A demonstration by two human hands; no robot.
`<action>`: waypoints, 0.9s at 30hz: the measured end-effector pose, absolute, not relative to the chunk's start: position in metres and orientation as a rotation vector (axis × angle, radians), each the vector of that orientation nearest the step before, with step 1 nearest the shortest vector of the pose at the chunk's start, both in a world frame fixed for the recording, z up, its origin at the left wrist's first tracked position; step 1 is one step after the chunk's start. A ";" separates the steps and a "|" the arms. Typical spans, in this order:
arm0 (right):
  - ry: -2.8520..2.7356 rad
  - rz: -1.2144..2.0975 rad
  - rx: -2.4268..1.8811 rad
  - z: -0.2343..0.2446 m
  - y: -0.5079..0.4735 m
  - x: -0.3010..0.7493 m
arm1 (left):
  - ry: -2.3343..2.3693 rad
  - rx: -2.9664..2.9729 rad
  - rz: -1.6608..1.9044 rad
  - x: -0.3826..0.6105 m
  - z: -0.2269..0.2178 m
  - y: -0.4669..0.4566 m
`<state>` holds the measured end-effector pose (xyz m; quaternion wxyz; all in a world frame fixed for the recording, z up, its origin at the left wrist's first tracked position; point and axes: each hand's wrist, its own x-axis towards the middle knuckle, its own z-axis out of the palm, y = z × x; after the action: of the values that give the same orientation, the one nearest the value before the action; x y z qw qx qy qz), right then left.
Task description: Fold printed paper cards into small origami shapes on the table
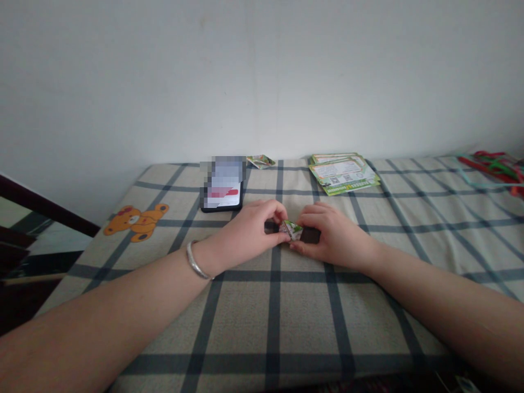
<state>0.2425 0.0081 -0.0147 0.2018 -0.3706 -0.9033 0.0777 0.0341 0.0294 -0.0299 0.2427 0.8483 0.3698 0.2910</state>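
Note:
Both hands meet at the middle of a checked tablecloth (245, 311), around a small folded piece of printed paper (291, 230), green and white. My left hand (254, 226), with a silver bangle (196, 261) at its wrist, pinches the paper's left side between thumb and fingers. From the other side, my right hand (331, 234) grips the paper's right edge with thumb and forefinger. Fingers cover part of the paper, so its full shape is hidden.
A phone (223, 185) with a lit screen lies behind my left hand. Beside it is another folded paper piece (261, 161). Printed green leaflets (344, 173) are stacked near the wall (262, 82). A teal-edged holder with colourful items (497, 169) sits far right. A bear picture (137, 221) lies left.

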 end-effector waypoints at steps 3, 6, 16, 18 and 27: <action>-2.495 0.232 -1.072 -0.017 0.009 0.242 | 1.014 2.310 0.818 0.035 -0.027 0.027; -2.416 0.217 -1.125 -0.016 0.008 0.241 | 1.017 2.355 0.849 0.036 -0.021 0.024; -2.385 0.127 -1.124 -0.013 0.007 0.241 | 0.966 2.357 0.986 0.036 -0.016 0.022; -2.386 0.115 -1.108 -0.013 0.008 0.241 | 0.947 2.367 1.012 0.036 -0.014 0.023; -2.400 0.043 -1.021 -0.012 0.010 0.244 | 0.932 2.505 1.056 0.036 -0.013 0.024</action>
<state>0.2435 0.0100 -0.0123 0.2636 -0.3776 -0.8875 0.0161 0.0360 0.0237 -0.0131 0.1335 0.8639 0.3214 0.3641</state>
